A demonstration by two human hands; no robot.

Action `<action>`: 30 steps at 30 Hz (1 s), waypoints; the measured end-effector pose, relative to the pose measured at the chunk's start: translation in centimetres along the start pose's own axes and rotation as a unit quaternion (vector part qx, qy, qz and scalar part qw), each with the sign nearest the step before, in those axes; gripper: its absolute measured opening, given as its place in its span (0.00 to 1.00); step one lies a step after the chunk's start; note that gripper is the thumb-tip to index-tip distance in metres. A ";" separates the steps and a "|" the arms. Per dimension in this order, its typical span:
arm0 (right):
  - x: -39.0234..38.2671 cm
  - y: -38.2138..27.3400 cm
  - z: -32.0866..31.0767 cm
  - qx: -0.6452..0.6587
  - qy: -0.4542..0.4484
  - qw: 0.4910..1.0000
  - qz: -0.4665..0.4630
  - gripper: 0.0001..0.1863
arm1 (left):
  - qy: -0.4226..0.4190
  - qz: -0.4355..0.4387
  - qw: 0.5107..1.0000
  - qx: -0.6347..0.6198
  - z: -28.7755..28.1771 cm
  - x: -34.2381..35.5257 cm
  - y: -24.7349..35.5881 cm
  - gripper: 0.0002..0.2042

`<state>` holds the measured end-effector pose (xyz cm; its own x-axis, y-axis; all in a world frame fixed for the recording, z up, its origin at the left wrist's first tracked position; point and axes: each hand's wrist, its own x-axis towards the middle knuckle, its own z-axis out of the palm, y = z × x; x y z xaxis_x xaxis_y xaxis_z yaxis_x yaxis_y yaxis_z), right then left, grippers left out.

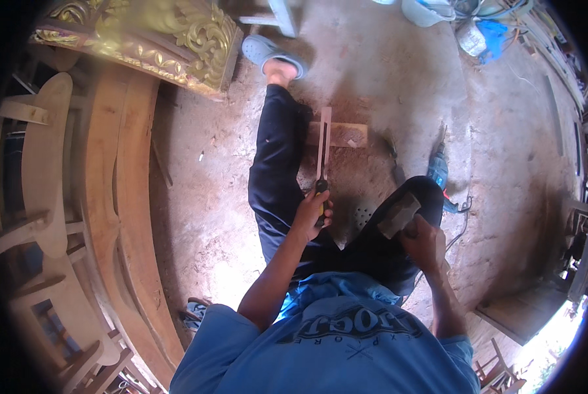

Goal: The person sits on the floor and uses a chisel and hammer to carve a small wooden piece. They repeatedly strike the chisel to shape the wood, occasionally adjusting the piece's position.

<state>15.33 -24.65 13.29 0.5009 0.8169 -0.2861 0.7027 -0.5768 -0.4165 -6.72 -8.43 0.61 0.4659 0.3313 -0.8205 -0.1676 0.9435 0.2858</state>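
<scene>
My left hand (314, 213) is closed around the black-and-yellow handle of a tool that looks like a chisel (321, 196). Beyond it lies a narrow pale wooden strip (326, 117) with a long dark slot. Where the tool's tip meets the strip I cannot make out. The strip's far part crosses over a flat wooden block (348, 134) on the floor. In my right hand (426, 246) is a hammer (399, 215) with a blocky greyish head, held above my right thigh. Its handle is mostly hidden by my fingers.
A blue power drill (438, 172) with a trailing cord lies on the floor at right. Long wooden planks (128, 171) and chair-like wooden frames (51, 171) line the left side. Gold carved woodwork (195, 49) stands at far left. A plastic basin (427, 12) sits at far right.
</scene>
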 end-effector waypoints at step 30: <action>-1.4 -0.3 -1.1 -0.103 -0.066 0.991 0.056 0.16 | 0.034 0.045 0.994 0.092 -1.8 -3.5 -1.7 0.23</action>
<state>14.98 -25.62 14.80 0.5207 0.7339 -0.4362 0.7420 -0.6417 -0.1939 -9.66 -11.16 2.07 0.3956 0.4192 -0.8172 -0.0421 0.8971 0.4398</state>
